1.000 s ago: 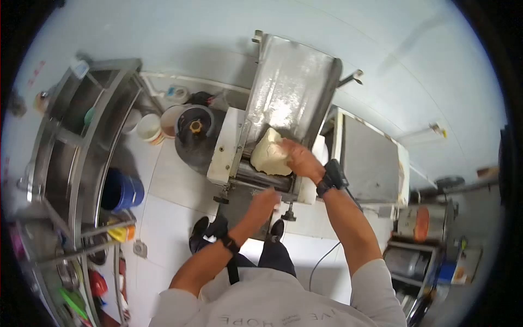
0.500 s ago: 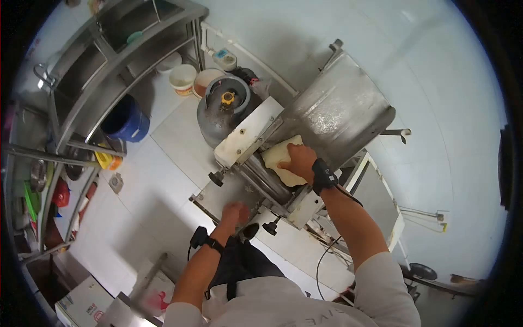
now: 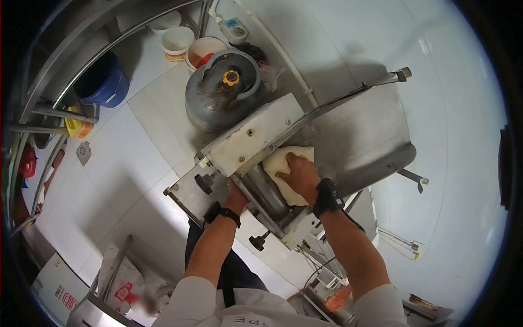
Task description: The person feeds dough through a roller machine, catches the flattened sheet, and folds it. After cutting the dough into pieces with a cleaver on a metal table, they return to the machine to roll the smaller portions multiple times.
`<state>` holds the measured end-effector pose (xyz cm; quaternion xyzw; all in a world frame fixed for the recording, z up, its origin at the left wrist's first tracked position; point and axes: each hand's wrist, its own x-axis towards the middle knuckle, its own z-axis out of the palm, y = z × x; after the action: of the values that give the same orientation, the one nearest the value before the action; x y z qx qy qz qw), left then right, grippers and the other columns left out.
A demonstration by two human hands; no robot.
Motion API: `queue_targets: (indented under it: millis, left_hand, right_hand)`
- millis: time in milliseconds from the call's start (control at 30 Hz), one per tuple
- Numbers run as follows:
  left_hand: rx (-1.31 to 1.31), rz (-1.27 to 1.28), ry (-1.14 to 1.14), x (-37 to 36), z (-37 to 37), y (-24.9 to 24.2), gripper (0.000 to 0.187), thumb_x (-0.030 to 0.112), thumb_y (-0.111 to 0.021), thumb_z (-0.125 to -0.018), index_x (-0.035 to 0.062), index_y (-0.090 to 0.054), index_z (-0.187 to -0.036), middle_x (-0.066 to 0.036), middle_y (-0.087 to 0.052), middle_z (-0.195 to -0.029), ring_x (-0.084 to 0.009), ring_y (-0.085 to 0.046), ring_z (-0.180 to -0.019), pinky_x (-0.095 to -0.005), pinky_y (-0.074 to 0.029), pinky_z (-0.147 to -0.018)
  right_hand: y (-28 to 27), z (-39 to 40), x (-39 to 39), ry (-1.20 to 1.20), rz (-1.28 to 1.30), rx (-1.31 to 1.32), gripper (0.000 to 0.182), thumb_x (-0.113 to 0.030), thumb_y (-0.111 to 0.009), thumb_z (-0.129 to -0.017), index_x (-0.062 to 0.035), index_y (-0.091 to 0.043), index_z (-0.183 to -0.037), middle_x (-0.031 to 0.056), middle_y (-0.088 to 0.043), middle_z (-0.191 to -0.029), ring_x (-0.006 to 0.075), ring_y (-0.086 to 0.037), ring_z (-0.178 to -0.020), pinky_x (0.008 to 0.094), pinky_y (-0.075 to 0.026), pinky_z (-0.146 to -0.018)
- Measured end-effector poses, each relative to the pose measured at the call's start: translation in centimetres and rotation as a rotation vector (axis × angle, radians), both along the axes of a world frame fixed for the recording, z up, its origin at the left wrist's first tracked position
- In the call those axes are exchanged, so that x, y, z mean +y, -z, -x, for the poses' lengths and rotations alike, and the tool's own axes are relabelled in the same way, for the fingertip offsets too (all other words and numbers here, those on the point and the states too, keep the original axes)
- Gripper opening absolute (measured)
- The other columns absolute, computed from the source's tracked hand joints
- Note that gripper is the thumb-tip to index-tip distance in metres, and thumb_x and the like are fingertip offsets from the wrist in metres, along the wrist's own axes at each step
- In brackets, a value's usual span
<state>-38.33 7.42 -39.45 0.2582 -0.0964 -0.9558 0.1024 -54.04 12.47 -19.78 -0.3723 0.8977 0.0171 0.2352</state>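
Observation:
A thick pale slab of dough (image 3: 275, 164) lies at the rollers (image 3: 265, 192) of a metal dough sheeter (image 3: 253, 133). My right hand (image 3: 301, 177) rests on top of the slab, thumb and fingers bent over it and gripping it. The dough's lower edge touches the roller. My left hand (image 3: 236, 197) reaches in below the rollers on the near side of the machine. Its fingers are hidden behind the frame, so what they touch does not show. Black knobs (image 3: 204, 183) stick out of the machine's near side.
Beyond the rollers rises the sheeter's wide metal feed tray (image 3: 359, 133). A grey gas cylinder (image 3: 218, 90) with a yellow valve stands close behind the machine. Farther left are white buckets (image 3: 177, 42), a blue bucket (image 3: 103, 82) and metal shelving (image 3: 52, 71).
My left hand has moved in under the rollers, so its fingers are now hidden. My right hand stays on the dough. The camera view has shifted closer to the machine.

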Motion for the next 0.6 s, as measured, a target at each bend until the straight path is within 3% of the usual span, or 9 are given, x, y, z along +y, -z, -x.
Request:
queue_targets:
  millis: [33, 100, 333, 500, 600]
  left_hand:
    - [0.001, -0.008, 0.001, 1.2, -0.1, 2.0, 0.052, 0.047, -0.039, -0.099, 0.0084, -0.051, -0.132, -0.010, -0.055, -0.131, -0.0269, -0.054, -0.118, -0.0461, -0.045, -0.100]
    - [0.173, 0.329, -0.122, 2.9, 0.1, 4.9, 0.043, 0.009, -0.057, -0.091, 0.0054, -0.049, -0.133, -0.014, -0.050, -0.136, -0.0308, -0.047, -0.126, -0.0424, -0.038, -0.108]
    - [0.113, 0.582, 0.013, 3.4, -1.4, 8.2, 0.042, 0.008, -0.059, -0.090, 0.0046, -0.050, -0.131, -0.013, -0.053, -0.131, -0.0307, -0.051, -0.121, -0.0429, -0.042, -0.103]
    - [0.072, 0.720, 0.150, 1.7, -2.8, 8.7, 0.041, 0.006, -0.060, -0.090, 0.0041, -0.051, -0.129, -0.013, -0.056, -0.127, -0.0306, -0.054, -0.117, -0.0432, -0.045, -0.100]
    - [0.059, 0.782, 0.208, 0.9, -3.7, 8.9, 0.040, 0.006, -0.061, -0.089, 0.0037, -0.052, -0.129, -0.012, -0.057, -0.124, -0.0305, -0.056, -0.115, -0.0434, -0.047, -0.098]
  right_hand:
    - [0.2, 0.0, 0.0, 0.001, -0.008, 0.001, 0.045, -0.030, -0.080, -0.074, 0.0004, -0.055, -0.096, 0.0234, -0.065, -0.084, 0.0424, -0.064, -0.082, 0.0477, -0.052, -0.073]
    - [0.5, 0.2, -0.1, 0.023, 0.041, -0.036, 0.044, -0.029, -0.080, -0.074, -0.0006, -0.054, -0.095, 0.0213, -0.064, -0.081, 0.0419, -0.064, -0.080, 0.0477, -0.051, -0.071]
    - [1.4, 0.7, -0.3, 0.063, 0.045, -0.119, 0.044, -0.027, -0.082, -0.072, -0.0017, -0.050, -0.088, 0.0206, -0.061, -0.077, 0.0392, -0.063, -0.075, 0.0451, -0.049, -0.065]
    - [1.9, 1.0, -0.4, 0.027, 0.185, -0.162, 0.044, -0.025, -0.085, -0.069, -0.0013, -0.049, -0.079, 0.0159, -0.053, -0.067, 0.0328, -0.054, -0.061, 0.0403, -0.045, -0.059]
    - [1.5, 1.1, -0.7, 0.026, 0.079, -0.190, 0.044, -0.031, -0.081, -0.073, 0.0001, -0.054, -0.089, 0.0184, -0.060, -0.072, 0.0375, -0.061, -0.069, 0.0427, -0.048, -0.065]
